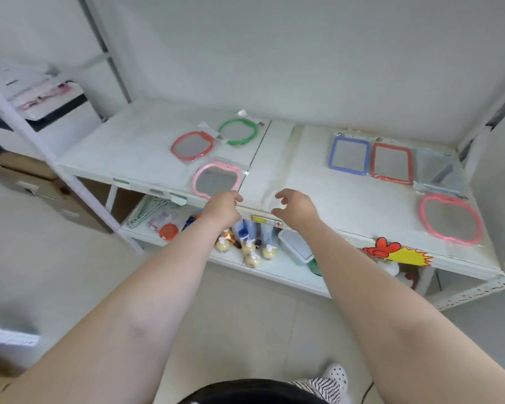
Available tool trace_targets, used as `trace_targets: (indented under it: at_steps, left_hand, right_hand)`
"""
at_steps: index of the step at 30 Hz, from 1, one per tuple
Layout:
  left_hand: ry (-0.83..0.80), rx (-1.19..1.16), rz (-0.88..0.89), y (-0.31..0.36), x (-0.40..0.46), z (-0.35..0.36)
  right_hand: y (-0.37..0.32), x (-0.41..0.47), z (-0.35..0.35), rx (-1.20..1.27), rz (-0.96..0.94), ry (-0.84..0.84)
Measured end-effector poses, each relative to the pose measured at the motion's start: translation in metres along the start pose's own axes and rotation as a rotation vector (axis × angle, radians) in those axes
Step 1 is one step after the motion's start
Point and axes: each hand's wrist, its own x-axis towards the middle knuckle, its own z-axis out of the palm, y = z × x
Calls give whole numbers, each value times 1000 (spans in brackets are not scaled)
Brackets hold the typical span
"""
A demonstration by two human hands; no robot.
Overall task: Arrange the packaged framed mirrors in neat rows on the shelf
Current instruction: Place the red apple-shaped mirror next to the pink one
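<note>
Seven packaged mirrors lie flat on the white shelf (pixel 146 147), which stands against a plain pale wall over a light tiled floor. At the far left, beyond the shelf's upright post, sits a stack of boxes (pixel 50 112). Left of the shelf's middle seam are the red oval mirror (pixel 192 145), the green round mirror (pixel 238 131) just behind it toward the back edge, and the pink mirror (pixel 216 179) at the front edge. The left hand (pixel 222 206) rests at that pink package's near corner with fingers curled; whether it pinches the wrapper cannot be told. The right hand (pixel 296 206) hovers over the front edge near the seam, fingers spread and empty. On the right half, toward the back, lie the blue rectangular mirror (pixel 350 156), the red rectangular mirror (pixel 392 163) and a clear-wrapped grey mirror (pixel 439 170) side by side; a large pink mirror (pixel 451 219) sits near the front right corner. The lower shelf (pixel 274 272) holds pump bottles (pixel 252 252) and a lidded container (pixel 296 246).
</note>
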Motion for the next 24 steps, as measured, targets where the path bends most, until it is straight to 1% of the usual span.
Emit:
trace_targets:
  at_steps: [4,8,15,20,24]
  left_hand:
    - [57,-13,-32,-64,-13,-35]
    - [81,-87,-44,-97,-12,-58]
    - [86,-61,-30,-122,31,-79]
    - [81,-64,-35,-126,81,-104]
    - [96,-80,-51,-131,118,-126]
  right_hand:
    - [-52,-7,45,-14,-26,-36]
    - [-84,-7,68,-71,-32,-78]
    - [-117,39,83,-180,-64,-58]
    - [-141,94,88,-138,-47,-93]
    - [-158,138,87,-169,-76,-92]
